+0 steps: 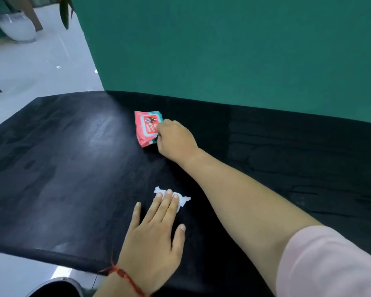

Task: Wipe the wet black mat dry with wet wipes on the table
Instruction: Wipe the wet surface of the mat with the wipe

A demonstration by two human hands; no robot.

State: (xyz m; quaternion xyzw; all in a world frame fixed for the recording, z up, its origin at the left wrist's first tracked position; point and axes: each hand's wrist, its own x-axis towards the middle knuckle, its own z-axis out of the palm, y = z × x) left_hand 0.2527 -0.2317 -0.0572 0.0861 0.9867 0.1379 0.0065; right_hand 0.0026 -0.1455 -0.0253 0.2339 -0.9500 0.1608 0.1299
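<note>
A black mat [62, 168] covers the table and shines wet in a patch near its far middle. A red and green pack of wet wipes [147, 127] lies on the mat at the back. My right hand [175, 140] grips the pack's right edge with curled fingers. Nearer to me, a crumpled white wipe [183, 199] lies on the mat. My left hand [154, 236] lies flat with straight fingers, and its fingertips press on the wipe.
A green wall [244, 50] stands right behind the table. The mat's near edge [41, 252] drops off to a pale floor [30, 67] on the left. A white vase [16, 26] and chair legs stand far back left.
</note>
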